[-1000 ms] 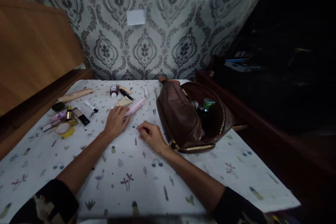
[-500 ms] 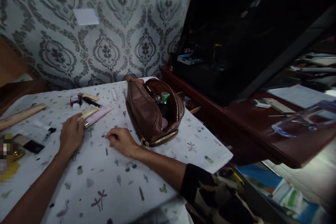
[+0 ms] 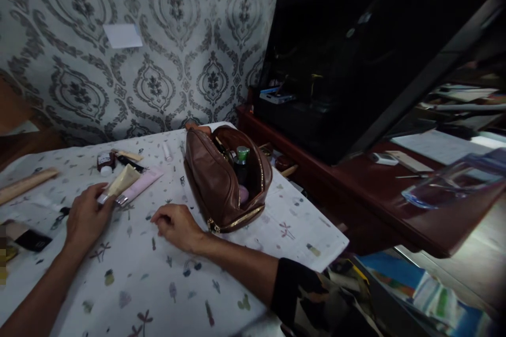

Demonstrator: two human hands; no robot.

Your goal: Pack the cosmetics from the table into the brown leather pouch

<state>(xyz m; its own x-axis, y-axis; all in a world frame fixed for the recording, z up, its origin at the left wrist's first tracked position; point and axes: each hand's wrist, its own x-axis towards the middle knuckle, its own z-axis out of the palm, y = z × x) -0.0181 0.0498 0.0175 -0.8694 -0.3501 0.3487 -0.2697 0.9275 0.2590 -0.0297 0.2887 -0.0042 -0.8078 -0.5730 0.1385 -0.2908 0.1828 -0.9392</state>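
Observation:
On the left of the patterned white cloth, my left hand (image 3: pixel 87 216) has its thumb and fingers closed on the capped end of a cream tube (image 3: pixel 125 180). A pink tube (image 3: pixel 143 185) lies beside it, just right of my fingertips. My right hand (image 3: pixel 177 225) rests above the cloth with curled fingers and nothing visible in it. Behind it stands a brown leather bag (image 3: pixel 215 176), unzipped, with a green-capped bottle (image 3: pixel 242 155) and a round pink item (image 3: pixel 243 194) inside.
A dark red bottle (image 3: pixel 105 161), a black tube (image 3: pixel 128 162) and a small white tube (image 3: pixel 167 152) lie near the back. A black compact (image 3: pixel 33 239) is at left. A large black screen (image 3: pixel 340 63) stands on the red desk (image 3: pixel 427 226) at right.
The cream tube has turned and its near end has lifted in my left hand, which has shifted slightly left. The whole view has shifted a little; my right hand stays curled near the bag.

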